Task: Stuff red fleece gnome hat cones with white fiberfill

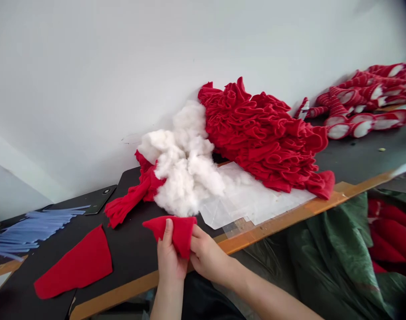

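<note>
Left hand (170,260), right hand (207,255) pinch red fleece piece (180,233) between fingers (168,232); pointed tip aims left, long axis runs sideways.

I can read no words, labels, brands, numbers or signs anywhere in this view.
</note>
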Action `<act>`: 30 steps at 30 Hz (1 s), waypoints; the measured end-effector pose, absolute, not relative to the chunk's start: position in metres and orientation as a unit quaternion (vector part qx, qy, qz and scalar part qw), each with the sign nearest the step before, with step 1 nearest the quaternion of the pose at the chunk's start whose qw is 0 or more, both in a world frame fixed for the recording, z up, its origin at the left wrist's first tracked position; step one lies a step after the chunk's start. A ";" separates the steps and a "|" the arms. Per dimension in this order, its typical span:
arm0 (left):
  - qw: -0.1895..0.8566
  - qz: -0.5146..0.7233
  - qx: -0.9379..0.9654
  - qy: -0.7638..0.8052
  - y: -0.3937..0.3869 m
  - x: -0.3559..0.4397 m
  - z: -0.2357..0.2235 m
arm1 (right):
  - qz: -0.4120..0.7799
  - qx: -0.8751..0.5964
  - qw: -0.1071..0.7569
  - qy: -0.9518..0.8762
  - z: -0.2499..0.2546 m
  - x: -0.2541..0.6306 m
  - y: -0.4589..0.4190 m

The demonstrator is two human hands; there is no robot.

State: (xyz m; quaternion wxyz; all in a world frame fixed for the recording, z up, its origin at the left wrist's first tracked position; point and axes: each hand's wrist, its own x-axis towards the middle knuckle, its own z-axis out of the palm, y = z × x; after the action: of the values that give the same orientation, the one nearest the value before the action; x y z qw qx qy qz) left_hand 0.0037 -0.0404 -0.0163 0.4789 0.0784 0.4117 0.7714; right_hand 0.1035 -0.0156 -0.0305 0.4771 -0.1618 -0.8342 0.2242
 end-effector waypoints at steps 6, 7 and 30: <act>0.439 0.769 0.077 0.457 -0.029 0.002 -0.023 | 0.147 -0.608 0.413 -0.661 -0.024 0.182 0.096; 0.467 0.755 0.112 0.447 -0.022 0.008 -0.022 | 0.148 -0.635 0.406 -0.641 -0.027 0.189 0.115; 0.720 0.596 0.124 0.334 0.055 0.070 -0.025 | 0.490 -0.329 0.486 -0.644 -0.034 0.220 0.034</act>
State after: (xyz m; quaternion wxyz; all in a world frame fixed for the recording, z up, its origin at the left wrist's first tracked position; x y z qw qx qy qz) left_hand 0.0701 0.0553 -0.0249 0.7200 0.1242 0.3340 0.5955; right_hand 0.2201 0.0341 -0.0340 0.4861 -0.3295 -0.6443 0.4899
